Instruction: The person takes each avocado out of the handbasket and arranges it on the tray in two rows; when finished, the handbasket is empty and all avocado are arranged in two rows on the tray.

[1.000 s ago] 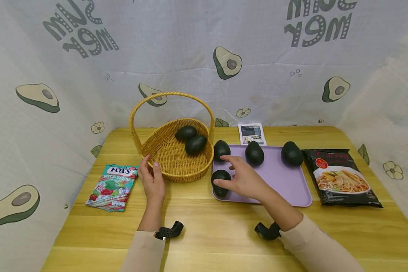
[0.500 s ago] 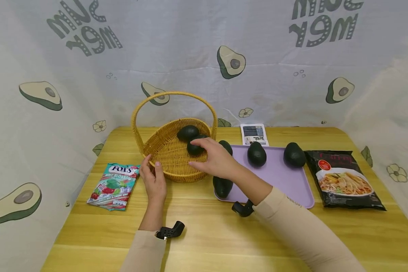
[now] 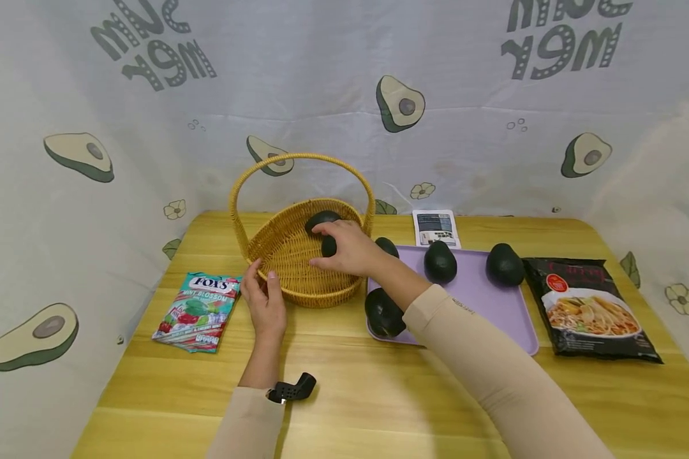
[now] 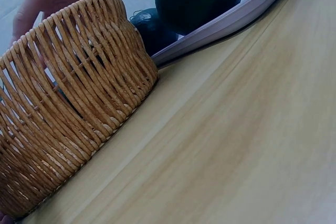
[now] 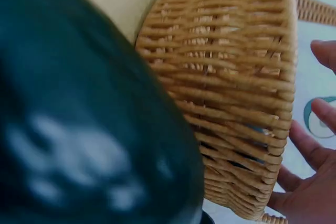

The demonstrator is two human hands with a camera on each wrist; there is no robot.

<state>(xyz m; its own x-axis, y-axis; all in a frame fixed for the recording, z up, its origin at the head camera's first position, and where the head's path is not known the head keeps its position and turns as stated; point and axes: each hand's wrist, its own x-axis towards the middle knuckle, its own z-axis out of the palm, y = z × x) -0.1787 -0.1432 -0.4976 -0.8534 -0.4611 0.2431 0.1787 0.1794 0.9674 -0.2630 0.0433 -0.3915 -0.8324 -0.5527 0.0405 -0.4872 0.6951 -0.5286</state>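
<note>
A yellow wicker basket [image 3: 310, 296] with a tall handle stands left of centre. Inside lie two dark avocados [image 3: 323, 221], one partly covered by my right hand [image 3: 350, 250]. That hand is over the basket's right side, thumb and fingers spread apart; in the right wrist view the fingers [image 5: 323, 153] are beyond the wicker wall with nothing visible between them. My left hand [image 3: 266, 309] touches the basket's front left rim, fingers loosely extended. Right of the basket, a lilac tray [image 3: 482, 312] bears several avocados [image 3: 439, 262]; the front left one [image 3: 383, 312] lies below my right forearm.
A teal candy bag [image 3: 200, 312] lies left of the basket. Right of the tray is a black noodle packet [image 3: 591, 309]. A small white printed packet [image 3: 436, 228] sits behind the tray, near the patterned curtain [image 3: 333, 83] at the table's back.
From above the tray's left avocados, my right hand has moved left and forward over the basket. My left hand stays at the rim. The head view has shifted slightly.
</note>
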